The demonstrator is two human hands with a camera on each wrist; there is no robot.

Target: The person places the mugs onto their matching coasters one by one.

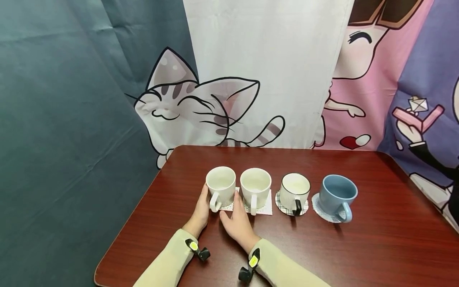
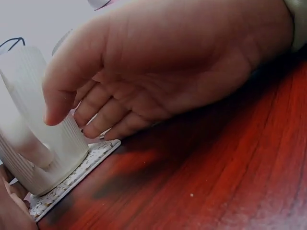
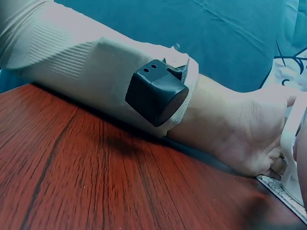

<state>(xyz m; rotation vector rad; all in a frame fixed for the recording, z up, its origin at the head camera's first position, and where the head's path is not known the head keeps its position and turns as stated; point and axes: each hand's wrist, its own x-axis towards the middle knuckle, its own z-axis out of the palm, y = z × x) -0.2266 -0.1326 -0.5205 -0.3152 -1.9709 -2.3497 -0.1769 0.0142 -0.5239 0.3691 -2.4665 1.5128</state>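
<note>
My left hand (image 1: 200,213) lies along the left side of the leftmost white mug (image 1: 225,194), its fingers fairly straight. The left wrist view shows the thumb in front of that ribbed mug (image 2: 64,139) and the other fingers slightly bent beside its base. A patterned coaster (image 2: 103,151) is under it. My right hand (image 1: 239,223) is on the mug's right, fingers extended into the gap before a second white mug (image 1: 264,195), thumb apart near the first handle (image 1: 214,202). Only a sliver of the right hand (image 3: 301,167) enters the right wrist view.
To the right, a white mug with a black rim and handle (image 1: 291,197) stands on a round checked coaster (image 1: 279,203). Farther right is a blue mug (image 1: 331,197) on a round pale coaster (image 1: 320,212). The brown table (image 1: 344,255) meets a printed curtain (image 1: 287,59) at the back.
</note>
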